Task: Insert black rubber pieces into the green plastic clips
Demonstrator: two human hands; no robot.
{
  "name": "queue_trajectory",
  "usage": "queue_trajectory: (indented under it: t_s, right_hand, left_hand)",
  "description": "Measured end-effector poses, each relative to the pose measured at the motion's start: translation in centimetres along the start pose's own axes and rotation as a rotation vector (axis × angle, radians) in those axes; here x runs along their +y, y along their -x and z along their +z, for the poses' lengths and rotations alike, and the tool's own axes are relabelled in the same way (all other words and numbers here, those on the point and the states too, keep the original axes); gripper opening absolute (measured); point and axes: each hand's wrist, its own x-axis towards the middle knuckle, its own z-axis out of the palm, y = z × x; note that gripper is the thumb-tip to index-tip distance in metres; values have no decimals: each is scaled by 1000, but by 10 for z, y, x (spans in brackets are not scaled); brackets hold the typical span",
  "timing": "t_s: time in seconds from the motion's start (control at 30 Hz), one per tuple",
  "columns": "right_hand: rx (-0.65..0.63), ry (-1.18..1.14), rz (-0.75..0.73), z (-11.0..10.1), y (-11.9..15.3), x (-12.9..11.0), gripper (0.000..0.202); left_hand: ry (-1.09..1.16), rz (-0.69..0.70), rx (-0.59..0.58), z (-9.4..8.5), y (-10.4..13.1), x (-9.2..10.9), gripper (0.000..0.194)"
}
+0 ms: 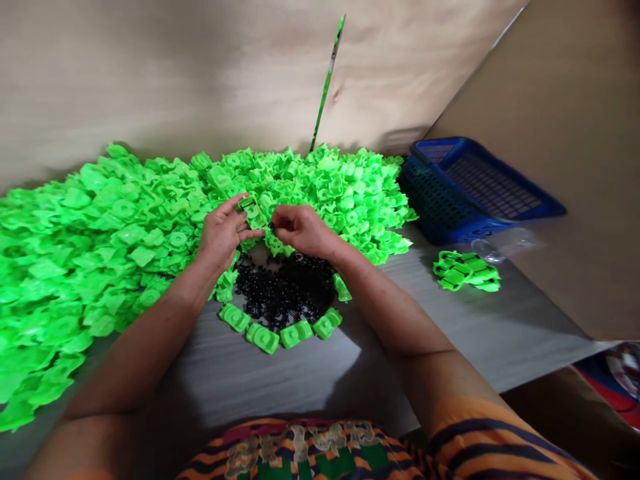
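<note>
My left hand [225,229] grips a green plastic toy car body [254,212], its hollow underside turned up, with a black axle across one end. Close to the car's other end, my right hand [296,227] has its fingers pinched together; a small dark part shows at the fingertips, too small to make out fully. Below both hands lies a pile of small black parts [285,287]. Several green car bodies [263,338] are set in a curve around the near side of that pile.
A large heap of green car bodies [125,220] spreads along the wall. On the right stand a blue plastic basket [450,200] and a small stack of green cars with black axles [467,270]. Clear plastic pieces [487,251] lie beside the stack. A thin green strip [327,83] rises against the wall.
</note>
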Motion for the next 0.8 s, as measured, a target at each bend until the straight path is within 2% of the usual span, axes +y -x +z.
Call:
queue_trajectory:
  t_s: [0.1,0.27,0.43,0.6,0.8]
  right_hand:
    - [118,-13,-68,-9,-18,3,12]
    - [269,126,-95,-17,-42,9,20]
    - [314,150,-111,-17,-44,17,24]
    - [335,36,-112,-12,-37,15,13]
    - [349,60,-152,-6,-34,9,9]
  left_hand:
    - [-13,-11,-5,10,-11,7,40]
    - [-11,25,-6,25,-32,19,44]
    - [-7,51,-19,28,-38,20,45]
    - [-11,60,-43,24,-35,18,40]
    - [-15,51,-37,23,-34,16,38]
